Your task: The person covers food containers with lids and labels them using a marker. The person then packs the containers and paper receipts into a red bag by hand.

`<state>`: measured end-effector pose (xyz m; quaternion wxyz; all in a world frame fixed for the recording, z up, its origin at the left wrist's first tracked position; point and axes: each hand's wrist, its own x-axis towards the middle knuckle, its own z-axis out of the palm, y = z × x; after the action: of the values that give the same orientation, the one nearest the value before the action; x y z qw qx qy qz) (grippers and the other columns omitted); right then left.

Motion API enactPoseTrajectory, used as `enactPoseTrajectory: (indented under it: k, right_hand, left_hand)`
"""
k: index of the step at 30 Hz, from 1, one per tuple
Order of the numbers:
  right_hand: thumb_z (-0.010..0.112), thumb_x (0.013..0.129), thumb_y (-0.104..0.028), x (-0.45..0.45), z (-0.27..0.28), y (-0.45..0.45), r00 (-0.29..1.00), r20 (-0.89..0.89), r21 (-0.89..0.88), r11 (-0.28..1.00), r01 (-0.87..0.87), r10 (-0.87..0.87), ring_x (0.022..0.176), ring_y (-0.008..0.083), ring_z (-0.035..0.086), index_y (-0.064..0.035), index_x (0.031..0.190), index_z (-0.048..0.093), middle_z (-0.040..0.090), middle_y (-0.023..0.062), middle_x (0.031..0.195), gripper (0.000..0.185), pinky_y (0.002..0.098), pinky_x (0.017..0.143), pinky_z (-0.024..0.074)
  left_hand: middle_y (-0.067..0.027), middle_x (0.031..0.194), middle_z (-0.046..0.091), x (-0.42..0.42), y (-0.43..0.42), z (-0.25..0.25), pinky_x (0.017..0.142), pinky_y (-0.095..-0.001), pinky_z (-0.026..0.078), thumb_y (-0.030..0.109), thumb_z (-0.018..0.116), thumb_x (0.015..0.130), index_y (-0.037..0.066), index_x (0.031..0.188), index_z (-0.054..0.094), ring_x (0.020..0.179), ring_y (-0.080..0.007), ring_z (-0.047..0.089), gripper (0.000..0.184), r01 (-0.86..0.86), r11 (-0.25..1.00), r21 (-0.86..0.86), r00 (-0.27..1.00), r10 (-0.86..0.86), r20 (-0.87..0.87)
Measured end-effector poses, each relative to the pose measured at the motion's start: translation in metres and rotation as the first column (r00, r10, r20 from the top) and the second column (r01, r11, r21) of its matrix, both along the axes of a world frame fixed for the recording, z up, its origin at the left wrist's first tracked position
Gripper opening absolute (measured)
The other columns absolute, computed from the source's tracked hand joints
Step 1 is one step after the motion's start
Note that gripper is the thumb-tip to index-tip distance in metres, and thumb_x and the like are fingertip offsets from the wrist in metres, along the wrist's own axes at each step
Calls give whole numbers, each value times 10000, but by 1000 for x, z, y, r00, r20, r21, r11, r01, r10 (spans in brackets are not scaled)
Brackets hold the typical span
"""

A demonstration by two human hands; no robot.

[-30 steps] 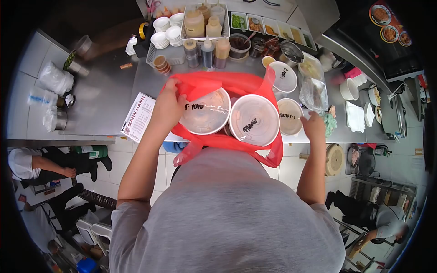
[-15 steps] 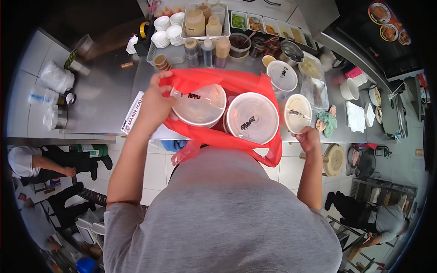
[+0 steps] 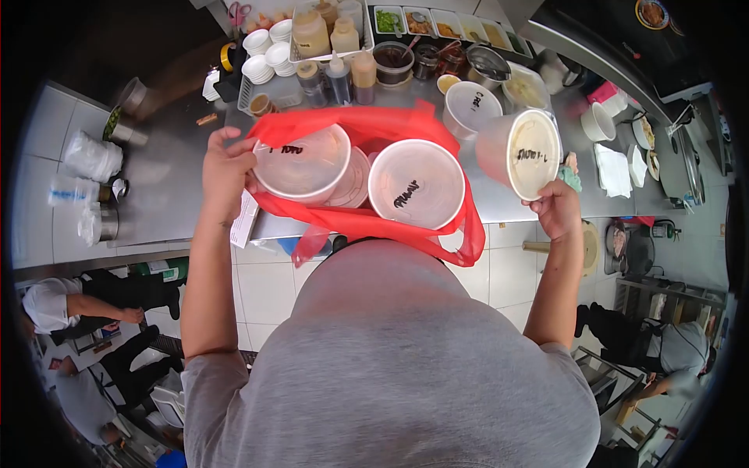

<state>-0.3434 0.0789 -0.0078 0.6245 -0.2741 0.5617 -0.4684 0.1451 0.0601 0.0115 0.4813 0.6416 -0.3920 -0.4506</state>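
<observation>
A red plastic bag [image 3: 351,117] sits open on the counter. Inside it, a lidded tub marked in black [image 3: 304,168] leans at the left, and another marked lidded tub [image 3: 417,187] stands at the right. Part of a third lid [image 3: 355,183] shows lower down between them. The fingers of my left hand [image 3: 226,168] close on the bag's left edge, against the left tub; their tips are partly hidden. My right hand [image 3: 558,210] grips a lidded white tub [image 3: 534,156] by its near edge, tilted, to the right of the bag.
Another lidded tub [image 3: 472,109] stands behind the bag. Sauce bottles [image 3: 337,79], stacked white bowls [image 3: 269,58] and ingredient trays [image 3: 417,22] line the back. A green cloth [image 3: 571,179] and white napkins [image 3: 612,168] lie right. Co-workers stand behind on both sides.
My right hand has raised the white tub and moved it right. My left hand has shifted left with the bag's edge, and the left tub now leans more, exposing the lid beneath.
</observation>
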Motion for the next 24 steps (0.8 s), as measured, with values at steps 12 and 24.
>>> enactPoseTrajectory:
  k: [12,24]
  right_hand:
    - [501,742,-58,-19,-127,-14,500,-863,11,991,-132,76,912,306,624,119,1174,441,585,235,1053,471,341,752,527]
    - [519,763,-114,260,-3,-5,89,-972,-88,-17,-996,-218,900,244,571,-64,845,616,598,100,921,136,378,798,440]
  left_hand:
    - [-143,1209,483,-50,53,-34,597,-229,545,-17,528,829,-1,1319,274,765,-170,625,552,3,999,-51,996,-7,-85]
    - [-206,1198,511,-28,47,-50,868,-384,439,-67,559,715,74,1131,571,1045,-346,539,439,294,881,-372,515,182,838]
